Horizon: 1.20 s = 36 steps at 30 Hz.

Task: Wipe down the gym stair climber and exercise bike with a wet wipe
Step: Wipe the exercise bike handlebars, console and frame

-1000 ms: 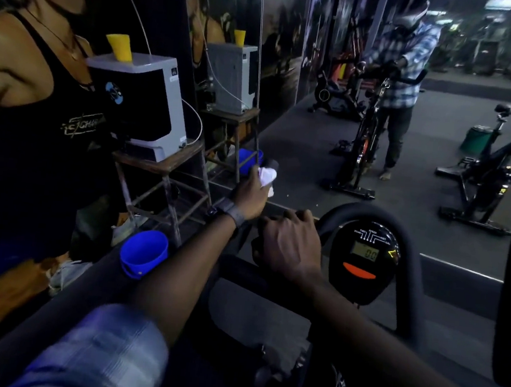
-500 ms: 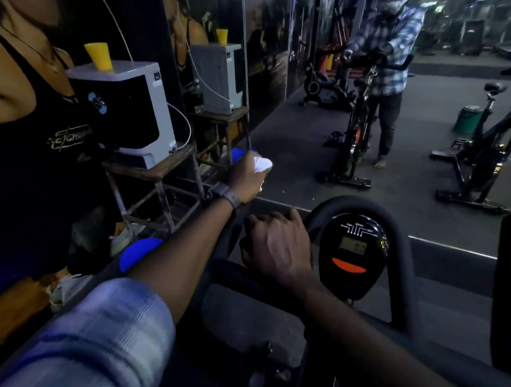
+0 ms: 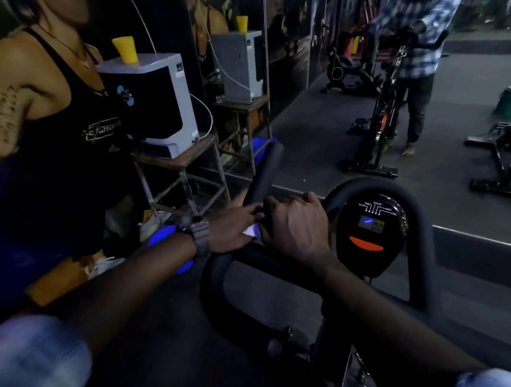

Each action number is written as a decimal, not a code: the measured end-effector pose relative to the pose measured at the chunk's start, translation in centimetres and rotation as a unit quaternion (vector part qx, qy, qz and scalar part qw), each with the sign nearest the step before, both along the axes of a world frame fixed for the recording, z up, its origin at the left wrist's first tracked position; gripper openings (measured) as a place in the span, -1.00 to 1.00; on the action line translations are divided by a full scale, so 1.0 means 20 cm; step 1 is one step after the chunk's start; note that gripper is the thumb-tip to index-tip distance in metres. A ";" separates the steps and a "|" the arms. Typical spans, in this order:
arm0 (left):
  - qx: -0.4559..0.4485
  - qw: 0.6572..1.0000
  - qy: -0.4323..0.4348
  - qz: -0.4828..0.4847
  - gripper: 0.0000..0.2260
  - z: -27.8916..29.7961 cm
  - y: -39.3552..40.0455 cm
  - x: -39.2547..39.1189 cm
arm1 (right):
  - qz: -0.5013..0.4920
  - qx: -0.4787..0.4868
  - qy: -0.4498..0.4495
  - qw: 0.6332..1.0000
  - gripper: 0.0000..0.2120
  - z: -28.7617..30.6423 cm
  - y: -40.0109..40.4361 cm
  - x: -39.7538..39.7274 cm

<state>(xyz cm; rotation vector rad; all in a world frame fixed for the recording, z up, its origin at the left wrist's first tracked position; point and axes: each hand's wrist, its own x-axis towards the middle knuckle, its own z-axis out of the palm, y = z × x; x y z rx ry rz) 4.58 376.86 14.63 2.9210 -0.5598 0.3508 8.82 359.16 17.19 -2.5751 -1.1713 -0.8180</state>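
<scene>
I stand at a black exercise bike whose handlebar (image 3: pixel 217 286) curves in front of me, with a round console (image 3: pixel 369 232) at its centre. My left hand (image 3: pixel 232 230) is low on the left upright grip (image 3: pixel 265 175), closed around a white wet wipe (image 3: pixel 252 229) of which only a small corner shows. My right hand (image 3: pixel 296 225) grips the handlebar just right of it, touching the left hand and hiding most of the wipe.
A water purifier (image 3: pixel 160 103) with a yellow cup (image 3: pixel 126 50) sits on a metal stool (image 3: pixel 185 168) at left, a blue bucket (image 3: pixel 162 237) below. A wall mirror (image 3: pixel 382 96) ahead reflects me and other bikes. A poster (image 3: pixel 37 110) covers the left wall.
My left hand with the wipe has slid down from the top of the left grip to its base, ending against my right hand. The view has moved closer and lower.
</scene>
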 end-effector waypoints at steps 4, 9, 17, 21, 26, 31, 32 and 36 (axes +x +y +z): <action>-0.061 0.997 0.054 0.005 -0.48 -0.04 0.02 -0.02 | -0.004 0.003 -0.013 1.000 -0.77 -0.01 0.01 0.00; -0.065 0.992 -0.079 0.076 -0.45 0.06 -0.15 0.09 | 0.000 -0.018 -0.009 1.000 -0.79 0.02 0.01 -0.02; -0.253 0.955 0.037 0.153 -0.43 -0.05 -0.13 -0.15 | 0.011 -0.001 -0.011 1.000 -0.67 0.01 -0.01 -0.03; -0.486 0.839 0.078 0.233 -0.70 -0.09 -0.19 -0.38 | 0.008 -0.024 -0.009 1.000 -0.73 0.02 -0.02 -0.04; -0.678 0.635 -0.039 0.367 -0.90 -0.24 -0.38 -0.58 | 0.002 -0.039 0.001 0.999 -0.71 0.03 -0.03 -0.05; -0.601 0.671 -0.149 0.409 -0.90 -0.33 -0.51 -0.67 | 0.004 -0.037 0.018 0.999 -0.71 0.05 -0.04 -0.06; -0.597 0.687 -0.141 0.389 -0.86 -0.31 -0.53 -0.68 | 0.006 -0.041 0.018 0.999 -0.72 0.05 -0.05 -0.06; -0.526 0.762 -0.048 0.375 -0.54 -0.17 -0.48 -0.66 | 0.024 -0.076 0.033 0.996 -0.66 0.07 -0.05 -0.06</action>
